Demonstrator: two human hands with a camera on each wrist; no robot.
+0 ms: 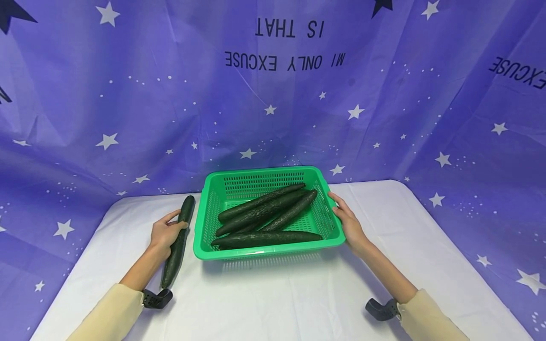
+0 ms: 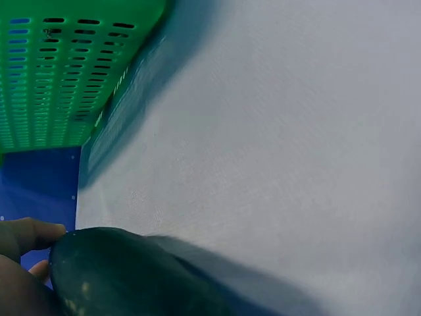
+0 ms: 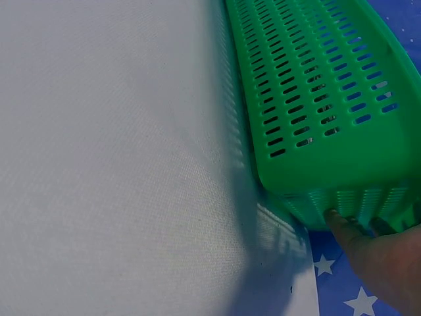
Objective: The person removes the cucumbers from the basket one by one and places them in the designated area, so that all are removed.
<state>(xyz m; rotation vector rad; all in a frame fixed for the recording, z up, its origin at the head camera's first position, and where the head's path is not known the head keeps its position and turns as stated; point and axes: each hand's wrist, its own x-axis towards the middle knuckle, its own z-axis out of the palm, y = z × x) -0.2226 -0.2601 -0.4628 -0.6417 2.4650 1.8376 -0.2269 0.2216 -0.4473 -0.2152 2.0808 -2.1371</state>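
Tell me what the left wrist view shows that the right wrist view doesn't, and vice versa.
Only the left wrist view: the left hand, a fingertip touching the end of a dark green cucumber.

Only the right wrist view: the right hand, its fingers against the end of the green basket, and white stars on the blue backdrop.

Both: the slotted basket, part of the backdrop and the white tabletop.

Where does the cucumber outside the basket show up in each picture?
Head: the cucumber, left of centre, beside the green basket.
Left wrist: at the bottom, left of centre.
Right wrist: not in it.
Shared landmark: the green basket, just below centre, upper left and upper right respectively.
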